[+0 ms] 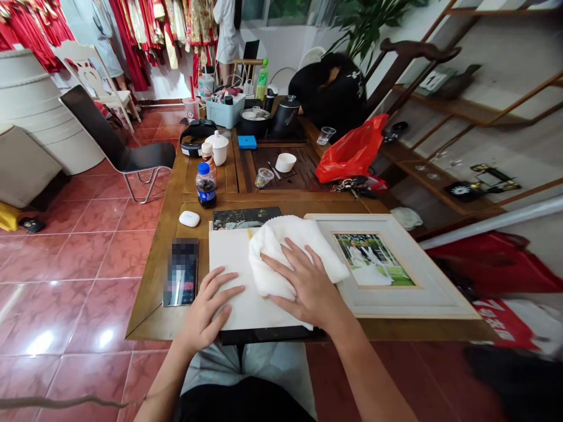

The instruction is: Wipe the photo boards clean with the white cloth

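Observation:
A white flat panel lies on the near edge of the wooden table. My left hand rests flat on its near left corner, fingers spread. My right hand presses flat on a white cloth that lies bunched over the panel's right part. Right beside the cloth sits a white picture frame holding a wedding photo.
A phone, a white earbud case and a cola bottle lie left of the panel. Further back are a tea tray, kettles, cups and a red plastic bag. A person leans over the far end. A chair stands left.

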`<state>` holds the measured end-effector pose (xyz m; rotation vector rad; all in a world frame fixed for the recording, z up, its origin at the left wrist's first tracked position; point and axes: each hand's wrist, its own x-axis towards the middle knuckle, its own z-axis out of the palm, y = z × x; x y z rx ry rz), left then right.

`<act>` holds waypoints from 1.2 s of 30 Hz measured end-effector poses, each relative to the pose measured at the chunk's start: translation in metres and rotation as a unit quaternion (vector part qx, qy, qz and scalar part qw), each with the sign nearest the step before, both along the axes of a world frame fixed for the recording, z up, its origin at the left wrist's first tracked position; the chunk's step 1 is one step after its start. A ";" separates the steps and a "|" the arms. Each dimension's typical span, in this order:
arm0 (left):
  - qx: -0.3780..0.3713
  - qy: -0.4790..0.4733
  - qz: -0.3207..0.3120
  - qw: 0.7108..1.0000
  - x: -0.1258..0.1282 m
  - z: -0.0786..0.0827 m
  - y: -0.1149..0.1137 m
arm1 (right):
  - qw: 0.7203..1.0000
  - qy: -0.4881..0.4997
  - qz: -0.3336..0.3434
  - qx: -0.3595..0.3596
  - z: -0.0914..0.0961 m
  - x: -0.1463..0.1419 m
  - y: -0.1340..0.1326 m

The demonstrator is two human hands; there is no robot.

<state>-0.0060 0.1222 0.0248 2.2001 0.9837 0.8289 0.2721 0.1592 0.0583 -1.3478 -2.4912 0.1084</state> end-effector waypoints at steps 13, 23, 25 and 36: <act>-0.003 -0.008 -0.002 1.000 0.001 0.002 0.000 | 1.000 0.003 0.010 0.006 -0.004 0.016 -0.025; -0.003 -0.002 0.003 1.000 0.000 0.002 0.000 | 0.999 -0.006 -0.050 -0.002 -0.002 0.006 0.012; -0.003 -0.002 0.004 1.000 0.000 0.002 0.000 | 0.999 -0.004 -0.040 0.005 -0.003 0.007 0.000; -0.007 0.001 -0.001 1.000 0.001 0.002 0.000 | 1.000 -0.006 -0.007 0.013 -0.005 0.019 -0.041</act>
